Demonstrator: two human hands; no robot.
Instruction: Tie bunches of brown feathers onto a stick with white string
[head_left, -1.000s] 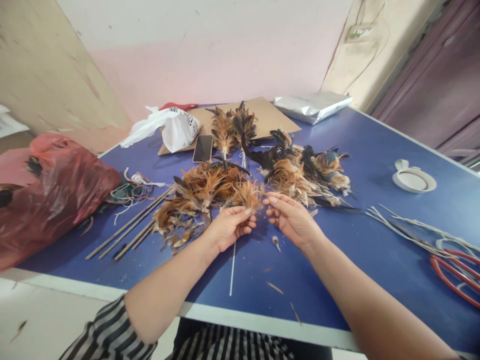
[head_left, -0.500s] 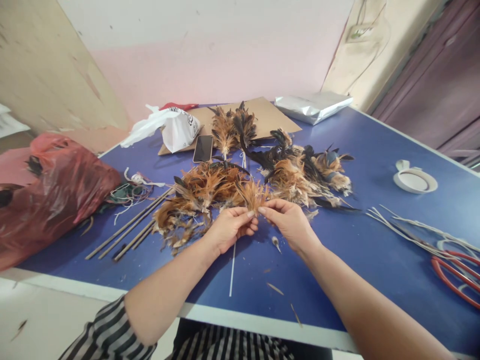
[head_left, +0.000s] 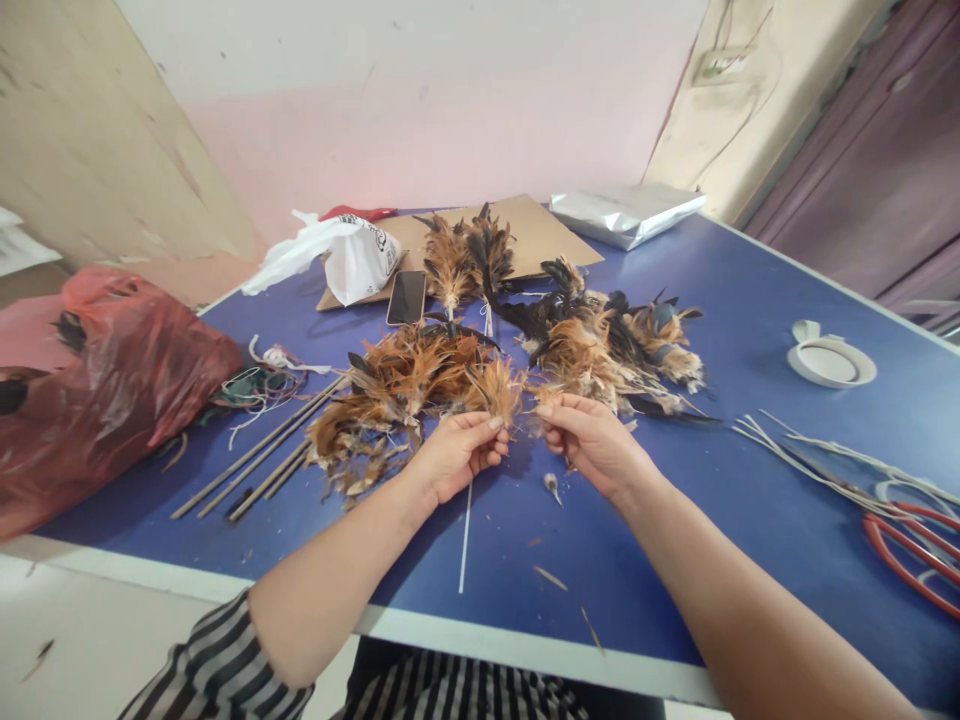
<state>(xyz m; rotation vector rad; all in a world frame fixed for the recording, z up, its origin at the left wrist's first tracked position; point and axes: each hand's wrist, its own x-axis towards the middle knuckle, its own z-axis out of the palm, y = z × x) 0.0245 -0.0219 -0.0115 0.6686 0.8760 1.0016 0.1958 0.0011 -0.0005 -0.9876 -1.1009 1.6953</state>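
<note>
My left hand [head_left: 463, 455] pinches the base of a small orange-brown feather tuft [head_left: 498, 388], which fans upward from the fingertips. A short gap to the right, my right hand [head_left: 589, 440] is closed at thumb and forefinger on a small wisp of feather [head_left: 541, 400]. Behind the left hand lies a heap of orange and brown feathers [head_left: 405, 375]. Black, tan and orange feathers [head_left: 592, 345] are piled beyond the right hand. Two tied feather bunches [head_left: 448, 262] rest at the back on brown cardboard [head_left: 541, 232].
On the blue table [head_left: 675, 560] are a phone [head_left: 406, 298], white bag [head_left: 364, 262], silver packet [head_left: 628, 214], tape roll [head_left: 831, 361] and red-handled scissors [head_left: 911, 555]. Thin sticks [head_left: 262, 450] lie at left beside a red plastic bag [head_left: 127, 380].
My right hand has moved right, away from the left hand, with a wisp at its fingertips. The tuft in my left hand has shifted slightly left.
</note>
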